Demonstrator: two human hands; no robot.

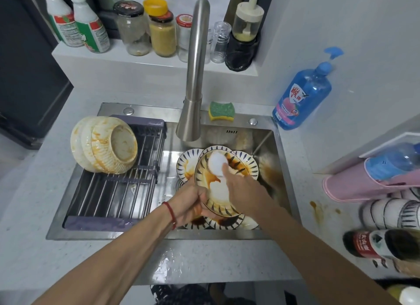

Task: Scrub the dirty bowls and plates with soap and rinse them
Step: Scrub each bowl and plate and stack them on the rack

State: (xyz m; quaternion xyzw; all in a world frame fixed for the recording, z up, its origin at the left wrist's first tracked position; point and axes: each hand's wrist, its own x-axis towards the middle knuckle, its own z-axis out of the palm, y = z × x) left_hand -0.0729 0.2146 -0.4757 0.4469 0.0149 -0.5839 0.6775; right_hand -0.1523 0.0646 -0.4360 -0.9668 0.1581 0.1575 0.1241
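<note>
Left hand [193,199] grips plate [218,186] rim at 6 o'clock in sink [281,168]; right hand [238,186] pinches white scrubber [217,163] on it. Sauce remains. Other plates [188,163] beneath, bowls [106,145] at 9 o'clock all dirty. Early stage.

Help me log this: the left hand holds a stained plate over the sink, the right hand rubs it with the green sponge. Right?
Not quite. In the head view the right hand rubs the plate with a white scrubber; the green sponge lies on the sink's back ledge. The left hand does hold the plate.
</note>
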